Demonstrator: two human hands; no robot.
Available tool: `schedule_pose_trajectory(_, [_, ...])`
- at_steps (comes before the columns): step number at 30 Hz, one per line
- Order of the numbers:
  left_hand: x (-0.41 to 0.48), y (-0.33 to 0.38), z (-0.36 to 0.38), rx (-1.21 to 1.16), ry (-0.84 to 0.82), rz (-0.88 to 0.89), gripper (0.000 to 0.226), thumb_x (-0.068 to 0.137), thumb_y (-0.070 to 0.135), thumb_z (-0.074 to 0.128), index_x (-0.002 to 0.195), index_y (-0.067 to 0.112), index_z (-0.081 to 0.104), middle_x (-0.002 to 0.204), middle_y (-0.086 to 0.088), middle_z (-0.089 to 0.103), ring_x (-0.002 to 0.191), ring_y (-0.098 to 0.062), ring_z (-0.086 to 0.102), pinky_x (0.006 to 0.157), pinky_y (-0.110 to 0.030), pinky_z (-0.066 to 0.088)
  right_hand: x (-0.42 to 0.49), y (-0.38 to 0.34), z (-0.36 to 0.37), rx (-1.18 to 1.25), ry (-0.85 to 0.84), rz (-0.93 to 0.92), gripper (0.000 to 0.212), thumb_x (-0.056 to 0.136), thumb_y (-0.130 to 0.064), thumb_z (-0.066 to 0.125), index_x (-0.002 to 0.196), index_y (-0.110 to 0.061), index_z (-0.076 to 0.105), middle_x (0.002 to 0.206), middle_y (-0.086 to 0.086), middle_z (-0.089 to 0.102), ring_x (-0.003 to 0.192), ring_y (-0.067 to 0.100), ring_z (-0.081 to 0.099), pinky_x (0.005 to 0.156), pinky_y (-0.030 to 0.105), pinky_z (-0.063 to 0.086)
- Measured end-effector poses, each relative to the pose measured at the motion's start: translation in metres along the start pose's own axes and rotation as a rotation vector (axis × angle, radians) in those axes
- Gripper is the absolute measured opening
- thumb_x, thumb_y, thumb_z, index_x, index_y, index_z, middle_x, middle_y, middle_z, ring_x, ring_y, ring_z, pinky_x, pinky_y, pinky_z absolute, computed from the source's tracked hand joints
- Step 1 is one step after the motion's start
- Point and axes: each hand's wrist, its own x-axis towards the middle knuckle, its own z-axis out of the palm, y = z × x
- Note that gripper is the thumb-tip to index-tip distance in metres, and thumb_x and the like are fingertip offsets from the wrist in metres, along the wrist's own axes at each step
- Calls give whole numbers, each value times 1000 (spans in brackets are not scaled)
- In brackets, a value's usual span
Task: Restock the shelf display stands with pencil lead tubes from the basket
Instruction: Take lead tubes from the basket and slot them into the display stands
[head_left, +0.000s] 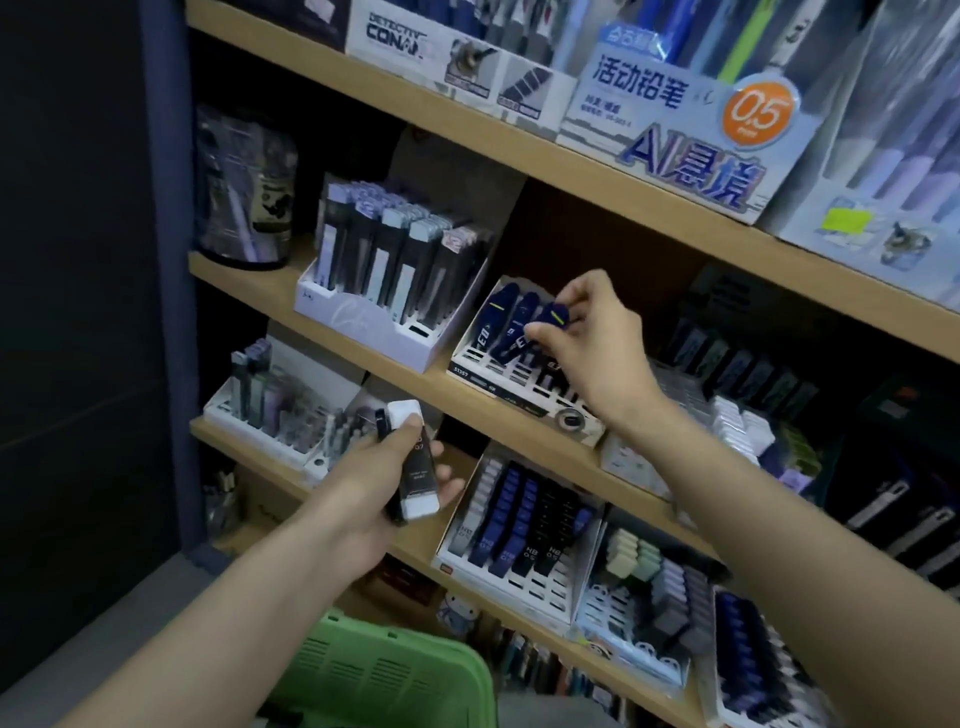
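- Head view: pinches navy pencil lead tube (551, 316) in right hand (589, 338), at back row of mostly vacant display stand (511, 382) on middle shelf (415, 382).
- Grips black, white-capped tubes (412, 470) in left hand (382, 480), above green basket (384, 670).
- Looks early: many slots unfilled, left-hand stock yet to place.

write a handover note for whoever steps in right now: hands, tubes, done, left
Right hand: pinches a dark blue pencil lead tube over the black-and-white slotted display stand on the middle shelf.
Left hand: grips black white-ended lead tubes, count unclear.
Green plastic basket: low in front, contents hidden.
Done: two other blue tubes stand in the back row.
Left: seat the pinched tube, fill the empty front slots, shelve the left hand's tubes.
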Motion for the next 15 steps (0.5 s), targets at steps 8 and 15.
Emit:
schedule_pose_trajectory(8, [21, 11, -16, -43, -28, 7, 18, 97, 22, 51, 96, 4, 55, 77, -9, 59, 63, -19, 55, 54, -31, 59, 42, 18, 16, -306, -97, -142, 24, 84, -17, 70, 104, -14, 56, 86, 5, 64, 74, 17, 62, 72, 43, 56])
schedule_pose_trajectory(15, [33, 16, -16, -54, -62, 32, 16, 97, 20, 50, 91, 7, 56, 73, -8, 59, 59, -18, 55, 57, -32, 60, 50, 24, 21, -384, -251, -175, 25, 90, -17, 63, 115, -15, 64, 101, 12, 67, 83, 20, 66, 80, 38, 55])
